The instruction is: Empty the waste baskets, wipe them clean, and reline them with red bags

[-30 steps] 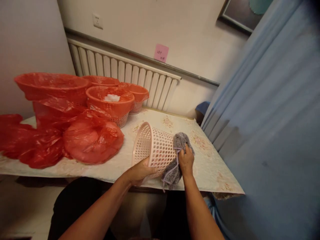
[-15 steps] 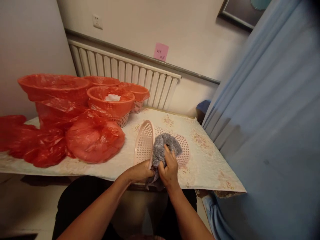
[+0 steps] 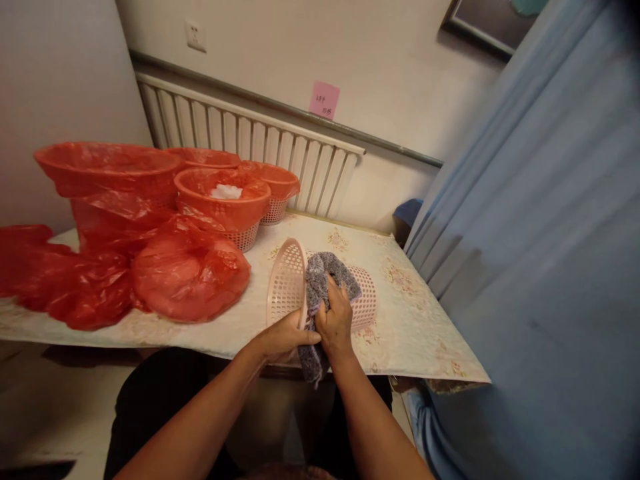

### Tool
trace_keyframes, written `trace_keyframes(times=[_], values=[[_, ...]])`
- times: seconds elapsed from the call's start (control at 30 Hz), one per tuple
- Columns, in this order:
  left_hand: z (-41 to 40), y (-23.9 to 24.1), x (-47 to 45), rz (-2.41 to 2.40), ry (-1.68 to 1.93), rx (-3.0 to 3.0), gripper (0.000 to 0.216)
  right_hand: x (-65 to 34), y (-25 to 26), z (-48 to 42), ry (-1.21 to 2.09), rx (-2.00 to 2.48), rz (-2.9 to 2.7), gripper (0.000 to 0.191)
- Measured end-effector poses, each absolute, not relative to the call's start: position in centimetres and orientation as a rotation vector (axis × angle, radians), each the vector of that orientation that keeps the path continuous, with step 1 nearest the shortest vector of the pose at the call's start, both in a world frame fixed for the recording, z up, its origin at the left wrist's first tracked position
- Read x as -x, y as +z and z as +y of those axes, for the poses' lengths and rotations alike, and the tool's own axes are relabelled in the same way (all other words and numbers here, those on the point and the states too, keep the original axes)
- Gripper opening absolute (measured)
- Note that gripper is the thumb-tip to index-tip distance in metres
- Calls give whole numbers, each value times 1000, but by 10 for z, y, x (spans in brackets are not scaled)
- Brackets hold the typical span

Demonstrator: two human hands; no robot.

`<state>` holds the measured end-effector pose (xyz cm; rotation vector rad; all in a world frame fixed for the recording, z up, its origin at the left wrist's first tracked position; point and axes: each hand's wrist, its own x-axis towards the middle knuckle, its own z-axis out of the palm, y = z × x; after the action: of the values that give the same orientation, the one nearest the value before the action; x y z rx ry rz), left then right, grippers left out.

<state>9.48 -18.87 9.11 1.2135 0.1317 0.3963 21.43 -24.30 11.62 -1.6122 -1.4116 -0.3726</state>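
A pink perforated plastic basket (image 3: 285, 283) lies on its side on the table, its mouth facing left. My left hand (image 3: 283, 339) grips the basket's rim at its near edge, fingers curled round it. My right hand (image 3: 334, 321) presses a grey cloth (image 3: 320, 277) against the basket's side just behind the rim. The cloth drapes over the basket's top and hangs down past the table edge between my hands.
The table (image 3: 420, 333) has a floral cover. Red plastic bags (image 3: 190, 273) and several red-lined baskets (image 3: 223, 203) fill its left half. A white radiator (image 3: 250, 143) runs along the back wall. A blue curtain (image 3: 540, 253) hangs close on the right.
The basket has turned so its mouth faces more to the left. My right hand with the grey cloth has slid from the basket's bottom end to the side near the rim.
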Motion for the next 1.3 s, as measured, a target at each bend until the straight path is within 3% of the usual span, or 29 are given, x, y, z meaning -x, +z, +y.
trace_keyframes(times=[0.17, 0.4, 0.63, 0.83, 1.07, 1.3], values=[[-194, 102, -101, 66, 387, -1075, 65, -240, 113, -243, -365, 1631, -1410, 58], [-194, 109, -97, -13, 407, -1122, 65, -344, 84, -255, -345, 1927, -791, 44], [-188, 107, -102, 34, 406, -1244, 59, -277, 50, -281, -421, 1769, -1048, 51], [-187, 92, -91, 199, 265, -1559, 36, -221, 98, -263, -419, 1505, -1520, 59], [-194, 90, -73, 62, 214, -1773, 29, -220, 139, -237, -338, 1599, -1458, 57], [-198, 111, -83, 248, 377, -1259, 59, -210, 126, -249, -360, 1611, -1462, 61]])
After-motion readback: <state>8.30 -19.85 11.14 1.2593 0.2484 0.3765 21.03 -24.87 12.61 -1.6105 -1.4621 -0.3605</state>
